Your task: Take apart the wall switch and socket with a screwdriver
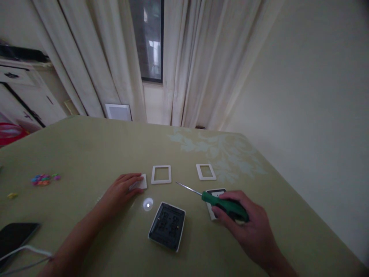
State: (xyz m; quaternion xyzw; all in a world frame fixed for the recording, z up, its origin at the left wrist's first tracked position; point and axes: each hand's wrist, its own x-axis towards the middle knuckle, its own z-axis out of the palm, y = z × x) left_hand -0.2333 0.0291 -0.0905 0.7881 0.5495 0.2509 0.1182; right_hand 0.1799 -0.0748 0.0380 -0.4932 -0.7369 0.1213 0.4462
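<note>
My right hand (250, 223) is wrapped round the green handle of a screwdriver (227, 206), its thin metal shaft pointing left and up. Beneath that hand lies a white wall-switch piece (211, 211) with a dark top edge, partly covered. My left hand (123, 188) grips a small white square plate (143, 182) on the table, fingers along the far edge and thumb along the near one. Between the hands, nearer to me, rests a dark-backed switch or socket unit (167, 226) with a white rim. Two white square frames lie beyond it, a left frame (161, 182) and a right frame (206, 178).
The table (115, 146) has a pale green cover. At left are several colourful small pieces (43, 179), a yellow bit (12, 195), a dark phone-like device (17, 234) and a white cable (31, 250). Curtains (198, 57) hang behind; a wall (317, 115) borders the right.
</note>
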